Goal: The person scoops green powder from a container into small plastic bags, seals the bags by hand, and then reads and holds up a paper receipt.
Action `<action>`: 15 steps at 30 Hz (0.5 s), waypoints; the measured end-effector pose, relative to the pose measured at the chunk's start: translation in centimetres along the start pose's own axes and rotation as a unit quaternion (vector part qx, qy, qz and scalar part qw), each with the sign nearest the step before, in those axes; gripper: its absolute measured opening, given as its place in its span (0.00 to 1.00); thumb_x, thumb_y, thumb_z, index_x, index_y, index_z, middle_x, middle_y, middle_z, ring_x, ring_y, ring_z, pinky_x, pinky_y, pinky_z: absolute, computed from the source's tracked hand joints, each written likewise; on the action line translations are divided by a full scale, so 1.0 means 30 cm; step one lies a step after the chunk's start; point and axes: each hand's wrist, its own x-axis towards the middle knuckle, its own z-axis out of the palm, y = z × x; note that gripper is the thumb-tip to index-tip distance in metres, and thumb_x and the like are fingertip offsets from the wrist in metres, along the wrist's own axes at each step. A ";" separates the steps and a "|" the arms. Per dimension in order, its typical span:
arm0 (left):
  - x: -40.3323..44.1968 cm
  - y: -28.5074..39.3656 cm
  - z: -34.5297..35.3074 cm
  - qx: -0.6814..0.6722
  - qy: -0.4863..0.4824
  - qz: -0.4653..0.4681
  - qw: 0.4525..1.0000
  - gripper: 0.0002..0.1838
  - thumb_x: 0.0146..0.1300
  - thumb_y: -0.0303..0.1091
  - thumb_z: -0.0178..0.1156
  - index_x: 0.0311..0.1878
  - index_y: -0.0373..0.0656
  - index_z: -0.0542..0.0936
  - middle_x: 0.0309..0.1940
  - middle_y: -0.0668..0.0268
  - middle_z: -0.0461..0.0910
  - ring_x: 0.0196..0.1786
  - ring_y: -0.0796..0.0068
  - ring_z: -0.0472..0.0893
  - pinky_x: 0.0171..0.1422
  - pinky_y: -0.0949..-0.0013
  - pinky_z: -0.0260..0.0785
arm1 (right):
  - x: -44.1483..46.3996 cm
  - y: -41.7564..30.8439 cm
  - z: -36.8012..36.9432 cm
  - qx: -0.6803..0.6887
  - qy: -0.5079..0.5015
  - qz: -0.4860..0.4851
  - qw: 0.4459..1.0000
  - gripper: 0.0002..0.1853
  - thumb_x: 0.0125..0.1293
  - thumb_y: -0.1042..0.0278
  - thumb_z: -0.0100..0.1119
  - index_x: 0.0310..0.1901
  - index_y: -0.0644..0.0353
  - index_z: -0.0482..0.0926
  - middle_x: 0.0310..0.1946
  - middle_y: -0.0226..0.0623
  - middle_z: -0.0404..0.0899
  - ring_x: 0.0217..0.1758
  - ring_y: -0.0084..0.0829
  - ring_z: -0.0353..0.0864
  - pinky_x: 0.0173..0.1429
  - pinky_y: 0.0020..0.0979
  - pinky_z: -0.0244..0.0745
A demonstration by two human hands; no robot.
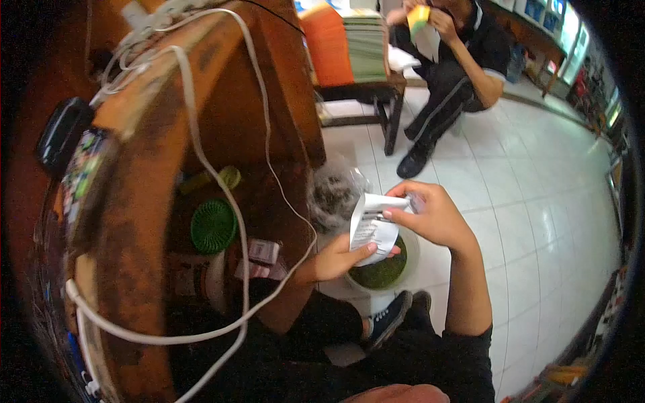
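Supporting the printed paper (373, 232) from below, the left hand (336, 258) has its grip closed, thumb in front; the right hand (433, 215) pinches the upper edge, seemingly to steady it above the tub (414, 254), placed where it would catch anything dropped.

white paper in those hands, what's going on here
The left hand and right hand are holding a printed white paper above a tub of green stuff. A clear plastic bag sits beside the tub. Nearby, another person holds a yellow and white packet.
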 end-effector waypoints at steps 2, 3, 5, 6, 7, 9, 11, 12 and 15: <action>-0.079 0.046 0.065 -0.049 -0.033 -0.072 0.996 0.26 0.83 0.37 0.53 0.76 0.34 0.66 0.66 0.56 0.80 0.69 0.65 0.78 0.76 0.62 0.68 | -0.066 -0.012 0.040 0.091 -0.035 0.059 0.994 0.11 0.67 0.66 0.73 0.45 0.62 0.85 0.36 0.29 0.84 0.44 0.20 0.78 0.51 0.26 0.74; 0.315 -0.050 -0.038 -0.046 -0.070 0.032 0.996 0.26 0.83 0.37 0.53 0.76 0.34 0.66 0.66 0.56 0.80 0.69 0.65 0.78 0.76 0.62 0.68 | 0.110 0.129 -0.209 -0.015 -0.019 0.029 0.999 0.11 0.67 0.66 0.73 0.45 0.62 0.85 0.36 0.29 0.84 0.44 0.20 0.78 0.51 0.26 0.74; 0.214 -0.077 -0.015 -0.057 -0.066 -0.008 0.996 0.23 0.83 0.34 0.52 0.74 0.33 0.68 0.65 0.56 0.81 0.68 0.67 0.79 0.74 0.62 0.70 | 0.059 0.153 -0.126 0.113 0.004 0.067 0.991 0.10 0.66 0.67 0.73 0.42 0.62 0.84 0.35 0.26 0.82 0.42 0.19 0.77 0.49 0.27 0.73; 0.133 -0.046 -0.044 -0.045 -0.050 -0.053 0.996 0.22 0.82 0.32 0.52 0.73 0.33 0.69 0.64 0.55 0.82 0.68 0.67 0.79 0.74 0.62 0.70 | 0.061 0.168 -0.051 0.178 0.018 0.076 0.981 0.09 0.67 0.66 0.73 0.40 0.61 0.83 0.36 0.26 0.82 0.42 0.18 0.77 0.48 0.27 0.73; 0.123 -0.049 -0.049 -0.048 -0.050 -0.065 0.995 0.22 0.82 0.32 0.52 0.73 0.33 0.69 0.64 0.55 0.82 0.68 0.67 0.79 0.74 0.62 0.70 | 0.060 0.178 -0.045 0.187 0.018 0.084 0.979 0.09 0.67 0.66 0.73 0.40 0.61 0.83 0.36 0.26 0.82 0.42 0.18 0.77 0.48 0.27 0.73; 0.131 -0.054 -0.076 -0.031 -0.068 -0.065 0.995 0.21 0.82 0.33 0.52 0.72 0.32 0.71 0.63 0.55 0.84 0.67 0.68 0.80 0.74 0.63 0.70 | 0.076 0.191 -0.058 0.192 0.081 0.104 0.972 0.09 0.68 0.66 0.72 0.40 0.61 0.83 0.36 0.27 0.82 0.42 0.18 0.76 0.48 0.27 0.72; 0.146 -0.067 -0.076 -0.016 -0.071 -0.066 0.995 0.21 0.82 0.33 0.52 0.71 0.32 0.73 0.61 0.56 0.85 0.65 0.68 0.82 0.72 0.63 0.72 | 0.073 0.213 -0.076 0.181 0.132 0.077 0.972 0.07 0.69 0.67 0.70 0.40 0.61 0.83 0.35 0.26 0.82 0.39 0.18 0.77 0.45 0.24 0.71; 0.152 -0.072 -0.075 -0.006 -0.069 -0.065 0.995 0.20 0.82 0.34 0.52 0.69 0.32 0.74 0.59 0.56 0.86 0.63 0.69 0.83 0.70 0.64 0.74 | 0.075 0.232 -0.093 0.138 0.197 0.055 0.969 0.07 0.70 0.67 0.70 0.40 0.61 0.83 0.34 0.26 0.83 0.37 0.18 0.77 0.43 0.23 0.72; 0.142 -0.090 -0.086 -0.030 -0.037 -0.091 0.995 0.20 0.83 0.36 0.52 0.68 0.31 0.75 0.56 0.56 0.87 0.57 0.70 0.86 0.66 0.65 0.77 | 0.078 0.240 -0.093 0.114 0.308 0.003 0.944 0.08 0.72 0.67 0.68 0.42 0.62 0.83 0.31 0.26 0.83 0.33 0.17 0.78 0.37 0.22 0.71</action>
